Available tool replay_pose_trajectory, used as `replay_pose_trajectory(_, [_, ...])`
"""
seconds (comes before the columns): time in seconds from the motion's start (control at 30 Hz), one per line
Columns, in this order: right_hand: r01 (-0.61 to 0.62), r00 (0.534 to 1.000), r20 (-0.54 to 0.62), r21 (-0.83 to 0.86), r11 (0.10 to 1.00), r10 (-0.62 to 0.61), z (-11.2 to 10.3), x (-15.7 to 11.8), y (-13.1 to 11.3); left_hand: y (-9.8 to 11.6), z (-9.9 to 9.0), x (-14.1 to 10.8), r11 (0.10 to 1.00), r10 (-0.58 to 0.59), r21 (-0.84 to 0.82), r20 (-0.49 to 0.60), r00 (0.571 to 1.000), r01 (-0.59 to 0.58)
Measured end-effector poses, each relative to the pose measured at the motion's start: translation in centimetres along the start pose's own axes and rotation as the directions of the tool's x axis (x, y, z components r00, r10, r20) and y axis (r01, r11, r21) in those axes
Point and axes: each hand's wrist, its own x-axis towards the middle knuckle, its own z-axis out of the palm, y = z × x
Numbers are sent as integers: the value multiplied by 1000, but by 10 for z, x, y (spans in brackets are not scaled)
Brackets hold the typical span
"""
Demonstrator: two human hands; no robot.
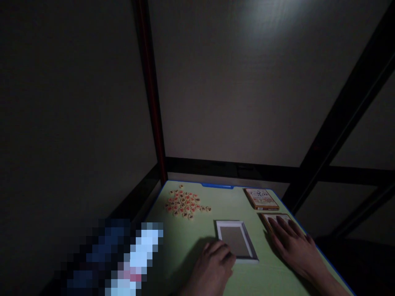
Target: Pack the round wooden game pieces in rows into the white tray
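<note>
My left hand (pixel 213 263) has its fingers curled over the near left corner of a shallow open box (pixel 251 246) with white walls and a plain grey-brown bottom. Over on the right, my right hand (pixel 291 244) lies with fingers spread on a flat printed box (pixel 268 224), hiding much of it. Just beyond that is a similar flat box (pixel 262 199) with a printed cover and brown edges. To the left of the open box, round Chinese chess pieces (pixel 185 202) with red and dark markings lie in a loose cluster.
The green tabletop (pixel 212 203) has a blue rim, with a blue handle-like strip (pixel 217 186) at its far edge. Dark-framed wall panels (pixel 228 90) rise behind it. A pixelated patch (pixel 135 259) covers the lower left.
</note>
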Motion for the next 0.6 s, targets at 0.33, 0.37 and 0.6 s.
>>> replay_pose_trajectory(0.33, [252, 938, 176, 248, 935, -299, -52, 54, -123, -53, -43, 12, 709, -646, 254, -141, 750, 658])
replay_pose_trajectory(0.37, [264, 926, 217, 214, 941, -309, -52, 57, -131, -58, -47, 15, 695, -668, 251, -122, 734, 674])
replay_pose_trajectory(0.6, [332, 873, 294, 224, 916, -388, -45, 53, -144, -81, -40, 33, 702, -668, 239, -107, 737, 671])
